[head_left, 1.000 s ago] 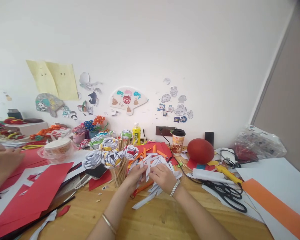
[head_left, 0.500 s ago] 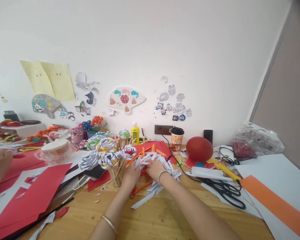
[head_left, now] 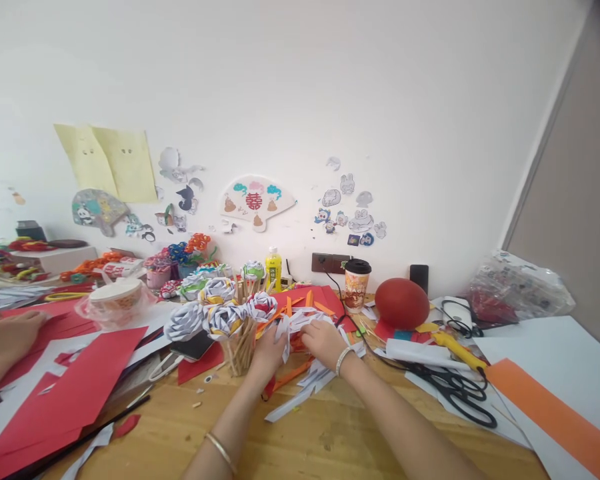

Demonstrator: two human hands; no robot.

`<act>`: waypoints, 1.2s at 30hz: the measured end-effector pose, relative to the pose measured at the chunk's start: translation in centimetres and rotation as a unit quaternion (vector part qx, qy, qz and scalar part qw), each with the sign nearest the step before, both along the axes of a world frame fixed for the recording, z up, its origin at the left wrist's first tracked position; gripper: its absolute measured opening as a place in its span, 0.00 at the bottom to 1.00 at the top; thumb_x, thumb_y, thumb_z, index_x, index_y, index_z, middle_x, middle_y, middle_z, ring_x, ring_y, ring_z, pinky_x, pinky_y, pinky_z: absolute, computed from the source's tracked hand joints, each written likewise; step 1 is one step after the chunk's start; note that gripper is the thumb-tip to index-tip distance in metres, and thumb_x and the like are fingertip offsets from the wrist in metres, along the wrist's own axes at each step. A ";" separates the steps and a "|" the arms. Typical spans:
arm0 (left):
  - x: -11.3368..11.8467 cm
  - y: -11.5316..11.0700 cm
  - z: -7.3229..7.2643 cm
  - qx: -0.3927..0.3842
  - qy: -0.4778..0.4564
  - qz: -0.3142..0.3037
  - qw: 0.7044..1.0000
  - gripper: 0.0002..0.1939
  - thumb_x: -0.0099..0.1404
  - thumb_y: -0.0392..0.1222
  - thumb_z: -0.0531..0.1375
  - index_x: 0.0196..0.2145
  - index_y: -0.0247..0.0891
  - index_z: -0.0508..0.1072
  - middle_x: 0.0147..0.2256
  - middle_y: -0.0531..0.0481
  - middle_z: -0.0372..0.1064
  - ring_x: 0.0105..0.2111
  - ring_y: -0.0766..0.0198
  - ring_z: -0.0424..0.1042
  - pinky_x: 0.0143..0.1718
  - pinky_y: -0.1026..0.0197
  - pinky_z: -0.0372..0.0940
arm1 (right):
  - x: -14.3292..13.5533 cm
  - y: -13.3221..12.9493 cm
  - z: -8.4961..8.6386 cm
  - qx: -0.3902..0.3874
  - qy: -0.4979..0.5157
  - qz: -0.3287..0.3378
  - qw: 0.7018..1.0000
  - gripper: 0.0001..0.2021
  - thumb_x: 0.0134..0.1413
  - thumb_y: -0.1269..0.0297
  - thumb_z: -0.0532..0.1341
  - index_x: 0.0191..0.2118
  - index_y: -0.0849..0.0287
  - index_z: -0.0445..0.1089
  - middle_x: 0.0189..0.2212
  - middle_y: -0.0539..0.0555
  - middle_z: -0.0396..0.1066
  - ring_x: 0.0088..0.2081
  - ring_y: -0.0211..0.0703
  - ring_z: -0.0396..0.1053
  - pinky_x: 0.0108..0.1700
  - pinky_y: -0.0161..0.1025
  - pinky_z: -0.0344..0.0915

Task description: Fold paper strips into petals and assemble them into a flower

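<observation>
Both of my hands are in a loose pile of folded white paper strips point(head_left: 310, 383) mixed with orange paper strips point(head_left: 293, 379). My left hand point(head_left: 269, 352), wearing a bangle, has its fingers closed round a white strip that sticks up beside the thumb. A short way to the right, my right hand point(head_left: 326, 343), wearing a beaded bracelet, bends its fingers down onto white strips, its fingertips partly hidden among them. Close by on the left stands a bunch of white paper flowers point(head_left: 226, 319) with yellow and red edging, in a holder of wooden sticks point(head_left: 241, 347).
Another person's hand point(head_left: 15, 340) rests on red paper point(head_left: 90, 373) at the left. Right of the pile are a paper cup point(head_left: 356, 287), a red balloon-like ball point(head_left: 403, 303), black-handled scissors point(head_left: 457, 393), a yellow glue gun point(head_left: 457, 350) and an orange sheet point(head_left: 550, 413). A black cable point(head_left: 375, 357) crosses behind.
The view has shifted slightly. My right hand has moved a little rightward, widening the gap to my left. The other person's hand has come down and further in over the red paper.
</observation>
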State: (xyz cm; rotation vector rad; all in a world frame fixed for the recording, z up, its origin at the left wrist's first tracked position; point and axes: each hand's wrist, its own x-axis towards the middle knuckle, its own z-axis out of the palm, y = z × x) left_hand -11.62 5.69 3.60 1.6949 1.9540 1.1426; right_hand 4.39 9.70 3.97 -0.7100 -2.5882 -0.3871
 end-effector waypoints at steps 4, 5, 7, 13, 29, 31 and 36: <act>0.7 -0.6 0.1 0.046 -0.005 -0.031 0.998 0.11 0.61 0.41 0.49 0.33 0.36 0.69 0.31 0.49 0.72 0.33 0.59 0.70 0.33 0.64 0.61 | 0.3 -1.3 0.8 -0.055 0.197 -0.073 0.976 0.06 0.57 0.71 0.52 0.33 0.62 0.66 0.31 0.56 0.70 0.34 0.41 0.66 0.37 0.38 0.62; 0.9 -0.8 0.2 0.056 -0.004 -0.039 0.998 0.11 0.62 0.42 0.49 0.33 0.36 0.69 0.30 0.49 0.72 0.33 0.59 0.70 0.33 0.64 0.61 | 0.2 -1.7 1.1 -0.110 0.282 -0.078 0.950 0.06 0.55 0.69 0.53 0.32 0.61 0.66 0.30 0.54 0.70 0.32 0.40 0.66 0.35 0.37 0.63; 1.2 -1.1 0.3 0.073 0.001 -0.056 0.996 0.13 0.62 0.43 0.48 0.33 0.36 0.70 0.29 0.49 0.71 0.31 0.60 0.69 0.33 0.64 0.60 | -0.4 -2.2 1.5 -0.228 0.425 -0.068 0.873 0.04 0.52 0.66 0.56 0.29 0.60 0.65 0.26 0.51 0.69 0.28 0.38 0.66 0.32 0.35 0.64; 1.8 -1.3 0.1 0.075 0.033 -0.096 0.992 0.15 0.63 0.45 0.48 0.37 0.35 0.72 0.33 0.48 0.74 0.34 0.59 0.70 0.35 0.64 0.61 | -1.2 -2.2 1.0 -0.301 0.493 -0.070 0.813 0.05 0.46 0.63 0.58 0.26 0.59 0.65 0.24 0.50 0.70 0.27 0.38 0.67 0.31 0.34 0.65; 0.4 0.7 0.8 -0.062 0.250 0.028 0.966 0.14 0.65 0.30 0.45 0.38 0.35 0.70 0.39 0.41 0.71 0.41 0.57 0.70 0.38 0.61 0.61 | 4.4 0.5 2.1 -0.313 0.478 -0.173 0.802 0.02 0.41 0.68 0.57 0.22 0.58 0.63 0.22 0.50 0.69 0.28 0.42 0.68 0.32 0.36 0.63; 0.7 1.9 1.4 -0.067 0.271 0.031 0.960 0.12 0.66 0.32 0.48 0.36 0.34 0.71 0.38 0.42 0.70 0.42 0.57 0.69 0.40 0.58 0.62 | 4.7 0.5 2.4 -0.319 0.475 -0.166 0.803 0.02 0.41 0.69 0.57 0.22 0.58 0.64 0.22 0.50 0.69 0.28 0.41 0.68 0.32 0.35 0.63; 1.0 5.5 2.7 -0.095 0.283 0.050 0.953 0.14 0.65 0.43 0.55 0.46 0.35 0.66 0.45 0.46 0.66 0.41 0.59 0.69 0.41 0.51 0.66 | 5.4 0.8 2.8 -0.326 0.476 -0.149 0.803 0.02 0.43 0.68 0.58 0.24 0.59 0.65 0.22 0.49 0.69 0.27 0.40 0.67 0.31 0.35 0.62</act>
